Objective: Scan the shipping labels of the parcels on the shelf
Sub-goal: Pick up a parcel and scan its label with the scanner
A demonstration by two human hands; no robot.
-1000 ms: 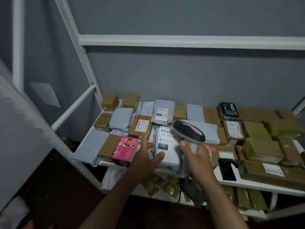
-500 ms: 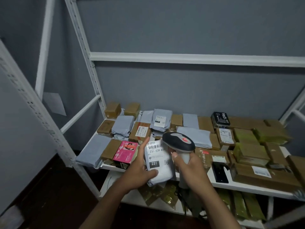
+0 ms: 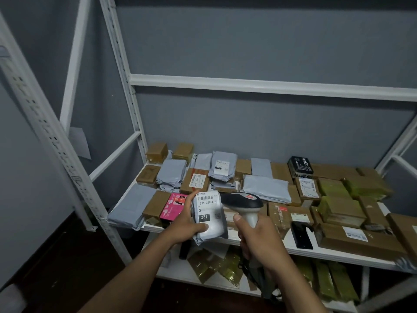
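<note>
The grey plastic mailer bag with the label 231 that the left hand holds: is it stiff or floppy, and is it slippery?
The grey mailer probably flexes: its lower edge crumples below the left hand. It seems light, since one hand lifts it. The smooth plastic film may be slippery, so a grip around the edges looks sensible.

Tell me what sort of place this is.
Probably a parcel depot or stockroom: a white metal shelf crowded with brown boxes and grey mailer bags, and a barcode scanner aimed at a labelled parcel.
</note>
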